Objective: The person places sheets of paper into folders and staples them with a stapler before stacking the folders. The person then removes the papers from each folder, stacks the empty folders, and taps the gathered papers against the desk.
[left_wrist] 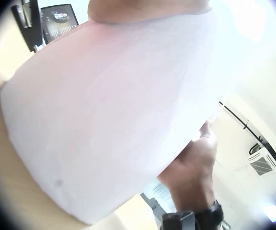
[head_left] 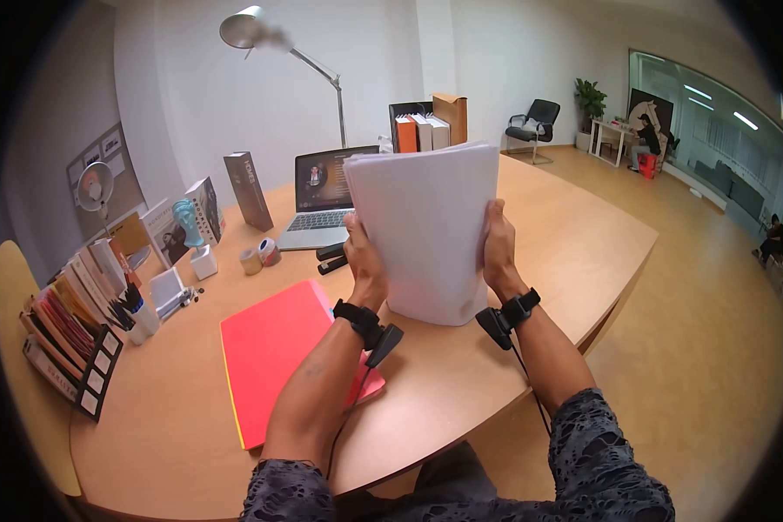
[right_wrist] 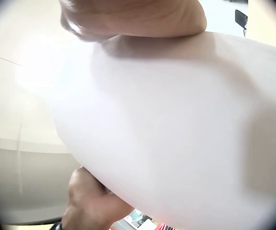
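A thick stack of white paper (head_left: 426, 230) stands upright between the two hands, its lower edge at the wooden table (head_left: 409, 348). The left hand (head_left: 365, 263) grips its left side and the right hand (head_left: 500, 248) its right side, thumbs toward the person; the other fingers are hidden behind the sheets. In the left wrist view the paper (left_wrist: 95, 115) fills the middle, with the right hand (left_wrist: 193, 167) at its far edge. The right wrist view shows the paper (right_wrist: 166, 129) with the left hand (right_wrist: 92, 201) below.
A red folder (head_left: 278, 357) lies left of the paper. Behind are a black stapler (head_left: 331, 258), a laptop (head_left: 322, 196), tape rolls (head_left: 259, 257), a dark box (head_left: 248, 191) and a lamp (head_left: 339, 104). Books (head_left: 78, 296) and a pen holder (head_left: 139, 317) stand at the left.
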